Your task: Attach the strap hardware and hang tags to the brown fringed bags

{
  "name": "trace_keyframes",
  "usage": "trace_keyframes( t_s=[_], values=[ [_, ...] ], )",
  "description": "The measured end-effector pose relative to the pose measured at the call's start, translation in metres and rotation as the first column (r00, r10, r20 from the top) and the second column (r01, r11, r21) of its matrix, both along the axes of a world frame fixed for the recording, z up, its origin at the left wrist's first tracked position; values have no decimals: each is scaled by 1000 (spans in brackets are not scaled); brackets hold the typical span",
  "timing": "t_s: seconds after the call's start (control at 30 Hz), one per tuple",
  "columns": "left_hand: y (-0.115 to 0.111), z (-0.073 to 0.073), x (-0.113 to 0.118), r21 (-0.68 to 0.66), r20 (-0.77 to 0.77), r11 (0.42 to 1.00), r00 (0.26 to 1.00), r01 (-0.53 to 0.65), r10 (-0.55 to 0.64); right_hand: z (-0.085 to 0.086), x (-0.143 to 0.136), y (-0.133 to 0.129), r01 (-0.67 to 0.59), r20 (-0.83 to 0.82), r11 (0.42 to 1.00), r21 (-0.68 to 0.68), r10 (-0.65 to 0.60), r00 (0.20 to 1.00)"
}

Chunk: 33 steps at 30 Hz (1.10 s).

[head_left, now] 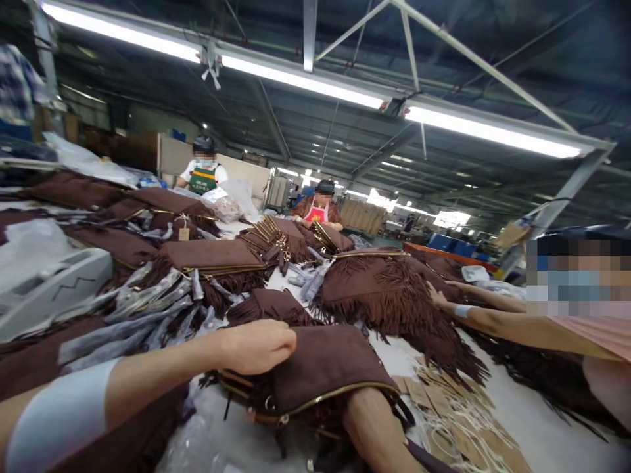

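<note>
A dark brown bag [328,364] with a gold zipper along its near edge lies in front of me, on top of other bag pieces. My left hand [261,345] is at the bag's left side, its fingers curled closed against the brown surface. Whatever is between those fingertips is hidden. From below, my right hand [372,417] reaches in under the zipped edge; only the wrist and back part show, and its fingers are covered by the bag. Under the bag's left corner, small metal rings and straps show.
Several brown fringed bags [211,253] and plastic-wrapped straps [128,328] cover the table. Cardboard tags [453,407] with white strings lie at right. A co-worker's arms [513,322] reach over a fringed bag [379,282]. Two more people stand behind the table. A grey plastic bin [59,289] is at left.
</note>
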State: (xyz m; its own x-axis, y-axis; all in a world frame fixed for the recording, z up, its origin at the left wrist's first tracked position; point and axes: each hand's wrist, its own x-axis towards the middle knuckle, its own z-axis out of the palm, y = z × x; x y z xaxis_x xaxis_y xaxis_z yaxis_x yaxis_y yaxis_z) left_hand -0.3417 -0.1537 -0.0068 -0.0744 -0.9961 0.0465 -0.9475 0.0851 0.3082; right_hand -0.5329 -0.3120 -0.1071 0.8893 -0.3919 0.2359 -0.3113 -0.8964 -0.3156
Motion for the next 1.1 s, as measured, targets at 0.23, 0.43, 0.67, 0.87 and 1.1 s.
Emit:
trace_keyframes(
  t_s=[0.23,0.43,0.67,0.87,1.1],
  values=[
    [48,-35,-27,98,229,988,969,-119,94,1,-40,56,-7,-119,983,-184,-16,993],
    [31,-45,-27,-15,33,998,998,-59,60,4,12,104,151,48,974,-170,-145,988],
    [28,-18,3,41,-306,990,942,-135,141,42,21,93,143,171,974,174,-173,970],
    [35,-28,39,-52,-43,967,967,-251,249,44,-39,21,368,-183,891,-265,-422,888],
    [27,-48,82,-139,82,951,954,-276,288,39,-91,-27,470,-275,828,-307,-550,789]
  ],
)
